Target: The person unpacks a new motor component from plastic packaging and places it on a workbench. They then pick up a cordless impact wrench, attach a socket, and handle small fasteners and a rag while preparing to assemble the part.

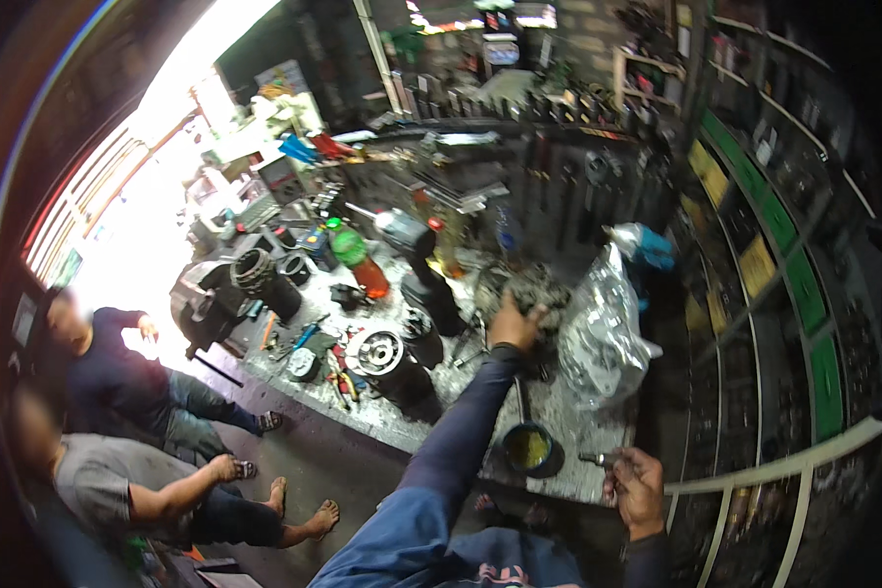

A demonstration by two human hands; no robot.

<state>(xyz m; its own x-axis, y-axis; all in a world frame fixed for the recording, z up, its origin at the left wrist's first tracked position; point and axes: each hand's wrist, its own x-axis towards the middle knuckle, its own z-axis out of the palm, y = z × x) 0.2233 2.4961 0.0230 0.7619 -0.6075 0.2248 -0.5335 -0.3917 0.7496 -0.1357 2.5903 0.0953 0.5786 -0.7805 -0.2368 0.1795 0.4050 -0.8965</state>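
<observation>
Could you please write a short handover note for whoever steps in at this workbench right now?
Left hand: stretched out, resting on the grey metal engine part at the back of the workbench; a firm grip cannot be told.
Right hand: near the bench's front edge, closed on a small metal tool.
Between them: a small pan of yellowish liquid; a clear plastic bag lies to the right.
Done: part is on the bench.
Left: work on the part, judging by the hands.

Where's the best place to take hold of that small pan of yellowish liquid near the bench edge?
Grip the small pan by its thin handle, which runs away from the bench edge toward the left hand. Come from above and keep it level: the bowl is open and holds liquid.
</observation>
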